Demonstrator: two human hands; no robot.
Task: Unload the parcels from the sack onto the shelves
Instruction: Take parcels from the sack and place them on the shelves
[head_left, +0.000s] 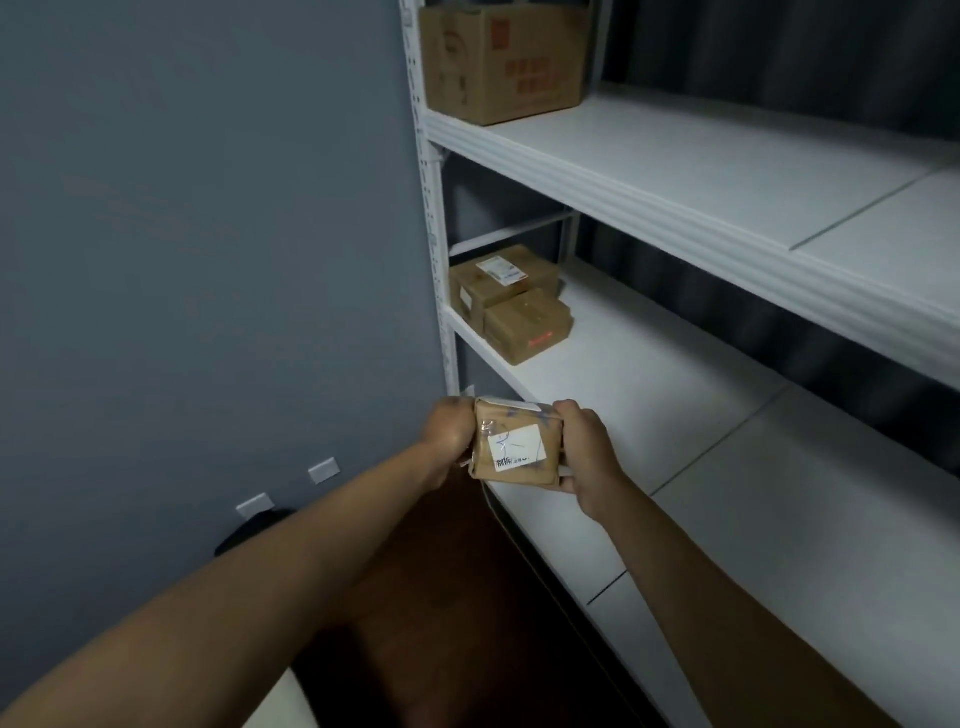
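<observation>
Holding a small brown parcel (519, 447) between them, the left hand (448, 439) and right hand (587, 453) are each curling their grip round one side of it, just off the near left edge of the lower shelf (649, 415). Two parcels (511, 301) are lying far left on that shelf; a cardboard box (501, 62) is sitting on the upper shelf (727, 171).

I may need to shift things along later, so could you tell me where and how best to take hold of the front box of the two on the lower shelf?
Grip the front box by its two short ends, coming from the open aisle side. The larger box sits tight behind it and the upright stands to its left, so only the front and right are free; its flat top offers no edge to pinch.
</observation>
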